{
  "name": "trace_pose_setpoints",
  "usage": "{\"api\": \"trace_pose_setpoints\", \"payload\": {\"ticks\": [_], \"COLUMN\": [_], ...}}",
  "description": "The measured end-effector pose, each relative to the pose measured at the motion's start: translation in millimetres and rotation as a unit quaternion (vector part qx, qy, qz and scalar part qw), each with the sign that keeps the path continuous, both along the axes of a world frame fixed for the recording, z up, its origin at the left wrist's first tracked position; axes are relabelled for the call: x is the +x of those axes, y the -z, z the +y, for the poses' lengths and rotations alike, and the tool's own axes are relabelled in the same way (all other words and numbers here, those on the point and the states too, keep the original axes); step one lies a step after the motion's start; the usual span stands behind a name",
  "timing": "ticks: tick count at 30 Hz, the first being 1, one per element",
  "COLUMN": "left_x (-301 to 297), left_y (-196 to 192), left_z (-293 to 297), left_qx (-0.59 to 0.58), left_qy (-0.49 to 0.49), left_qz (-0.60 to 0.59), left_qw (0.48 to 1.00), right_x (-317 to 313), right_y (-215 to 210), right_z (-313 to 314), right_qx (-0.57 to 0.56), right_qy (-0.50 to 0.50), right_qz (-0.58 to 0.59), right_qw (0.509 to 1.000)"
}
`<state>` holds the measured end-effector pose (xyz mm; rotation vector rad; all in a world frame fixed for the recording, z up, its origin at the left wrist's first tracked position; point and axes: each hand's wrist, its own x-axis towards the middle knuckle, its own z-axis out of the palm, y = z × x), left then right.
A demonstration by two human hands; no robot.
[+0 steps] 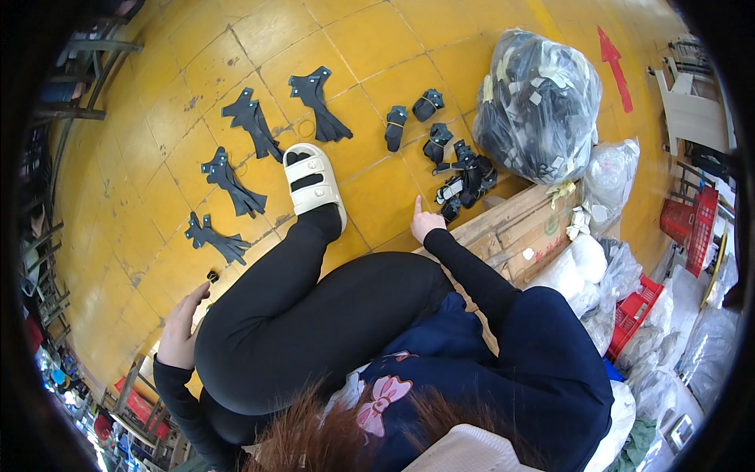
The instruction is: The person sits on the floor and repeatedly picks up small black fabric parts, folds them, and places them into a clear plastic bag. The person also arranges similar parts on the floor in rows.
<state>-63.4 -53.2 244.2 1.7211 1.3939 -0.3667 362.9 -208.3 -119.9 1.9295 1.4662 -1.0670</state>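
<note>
My left hand (pixel 181 330) is beside my bent left leg, fingers stretched out and apart, holding nothing visible. Just past its fingertips is a small dark object (pixel 212 276), too small to name. My right hand (pixel 426 223) points with its index finger out, the other fingers partly curled, nothing visible in it. Close to it lies a pile of black rolled bundles (pixel 472 179), some tied with bands. Single rolled bundles (pixel 395 128) lie farther off. On the left, several fanned bundles of black strips (pixel 233 185) with small pale tags form a curved row.
A large clear plastic bag (pixel 539 110) full of black pieces stands at the right, beside a cardboard box (pixel 523 236). White bags (pixel 578 263) and red crates (pixel 633 315) are farther right. My sandalled foot (pixel 316 189) rests on yellow floor tiles (pixel 370 208). Metal frames (pixel 86 79) line the left.
</note>
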Motion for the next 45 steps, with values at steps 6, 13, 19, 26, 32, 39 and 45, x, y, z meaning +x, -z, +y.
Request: {"api": "trace_pose_setpoints", "payload": {"ticks": [6,13,19,26,32,39,45], "left_x": [2.0,-3.1,-6.5,9.5,64.4,75.4,101.0], "left_y": [-2.9,-0.1,-4.3,-26.3,-98.5,-102.4,-114.9], "left_z": [0.5,-2.4,-5.7,-6.9,-21.6,-19.3,-20.8], "left_qx": [-0.002,0.004,0.005,0.103,0.086,-0.011,-0.022], "left_qy": [0.01,0.004,0.002,-0.041,-0.151,-0.096,-0.121], "left_qz": [-0.021,-0.026,-0.015,-0.099,-0.667,-0.755,-0.764], "left_qw": [1.0,1.0,1.0,0.989,0.725,0.648,0.634], "right_x": [2.0,-5.0,-12.3,-23.9,-27.7,-14.6,-21.7], "right_y": [-7.3,6.6,5.5,7.2,10.8,15.5,22.0], "right_z": [4.7,2.4,4.4,10.4,8.1,4.5,4.4], "right_qx": [-0.058,-0.083,-0.098,-0.1,-0.108,-0.132,-0.107], "right_qy": [-0.03,-0.029,-0.007,0.022,0.023,0.016,0.013], "right_qz": [0.052,0.037,0.024,0.024,0.0,-0.01,-0.001], "right_qw": [0.996,0.995,0.995,0.994,0.994,0.991,0.994]}}
